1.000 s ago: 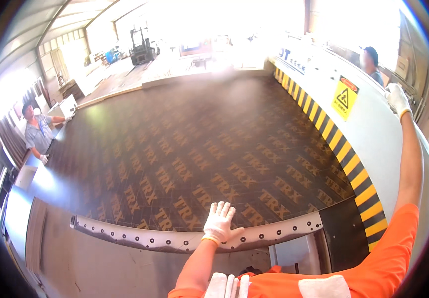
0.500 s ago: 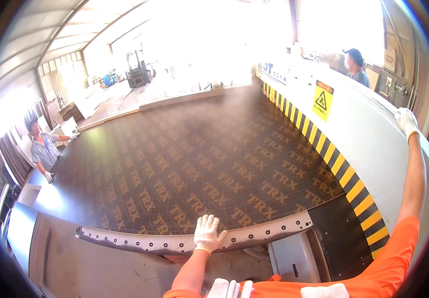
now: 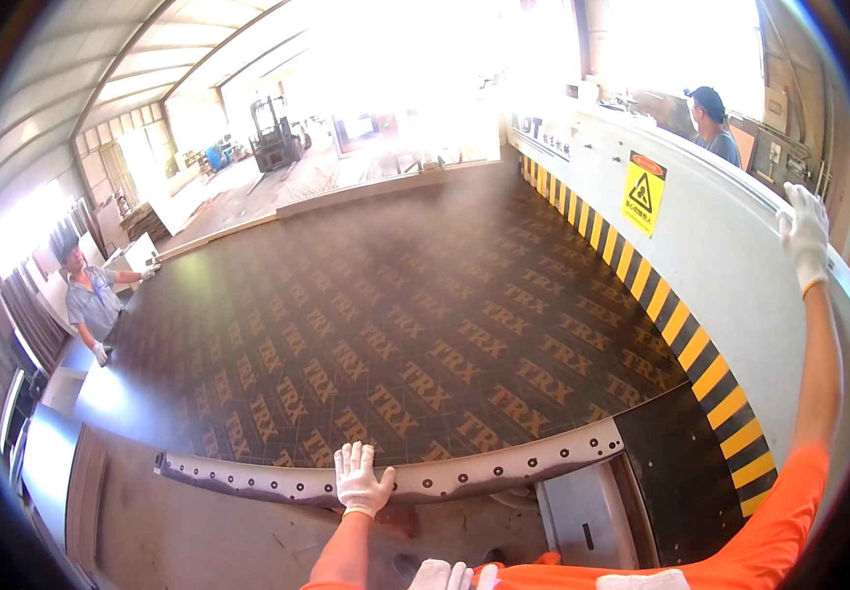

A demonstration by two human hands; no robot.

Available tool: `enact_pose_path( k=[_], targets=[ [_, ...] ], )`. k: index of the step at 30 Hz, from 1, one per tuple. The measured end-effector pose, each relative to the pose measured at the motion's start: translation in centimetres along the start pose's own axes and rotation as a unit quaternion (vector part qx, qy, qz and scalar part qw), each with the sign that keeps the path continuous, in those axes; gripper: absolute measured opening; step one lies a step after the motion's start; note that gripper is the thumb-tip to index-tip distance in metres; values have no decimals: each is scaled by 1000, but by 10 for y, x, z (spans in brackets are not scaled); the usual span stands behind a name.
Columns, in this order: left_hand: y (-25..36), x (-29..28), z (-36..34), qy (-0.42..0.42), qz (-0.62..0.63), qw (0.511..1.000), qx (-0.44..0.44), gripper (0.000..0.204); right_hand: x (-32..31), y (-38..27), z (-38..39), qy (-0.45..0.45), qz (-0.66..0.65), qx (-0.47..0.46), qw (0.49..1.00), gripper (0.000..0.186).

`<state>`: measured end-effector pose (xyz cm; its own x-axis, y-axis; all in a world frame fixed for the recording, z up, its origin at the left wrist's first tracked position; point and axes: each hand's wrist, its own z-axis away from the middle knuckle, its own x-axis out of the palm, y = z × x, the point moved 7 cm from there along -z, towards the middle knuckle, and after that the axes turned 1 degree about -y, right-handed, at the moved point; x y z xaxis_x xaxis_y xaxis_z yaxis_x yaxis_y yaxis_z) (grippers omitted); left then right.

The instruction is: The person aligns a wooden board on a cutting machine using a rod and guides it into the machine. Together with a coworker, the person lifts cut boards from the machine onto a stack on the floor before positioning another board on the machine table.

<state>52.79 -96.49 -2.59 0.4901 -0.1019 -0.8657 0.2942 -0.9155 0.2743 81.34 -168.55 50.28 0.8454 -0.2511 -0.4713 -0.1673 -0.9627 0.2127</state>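
Though your splayed, white-gloved left hand shifted leftward, you apparently still touch the flat brown board — matching right hand wide.

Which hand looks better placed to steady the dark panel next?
Left, probably: the left hand is at the near edge of the dark panel, while the right hand is up by the top of the white housing.

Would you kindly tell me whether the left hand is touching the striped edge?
Apart: the head view shows the left hand well left of the striped edge, with a stretch of pale rail between them.
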Motion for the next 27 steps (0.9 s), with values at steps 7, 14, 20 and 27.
enact_pose_path(
  k=[7, 14, 20, 27],
  targets=[
    [3, 5, 0, -10, 19, 1000, 2, 68, 53, -243, 166, -80, -330, -164, 926, 34],
    [6, -3, 3, 18, 29, 999, 18, 63, 68, -472, 412, -238, -415, -240, 845, 48],
    [-9, -50, 67, 35, 104, 992, 56, 55, 14, -557, 421, -446, -384, -273, 761, 71],
    [-150, -69, 411, -310, 152, 917, -199, 57, 6, -573, 461, -448, -226, -236, 832, 67]
  ],
)
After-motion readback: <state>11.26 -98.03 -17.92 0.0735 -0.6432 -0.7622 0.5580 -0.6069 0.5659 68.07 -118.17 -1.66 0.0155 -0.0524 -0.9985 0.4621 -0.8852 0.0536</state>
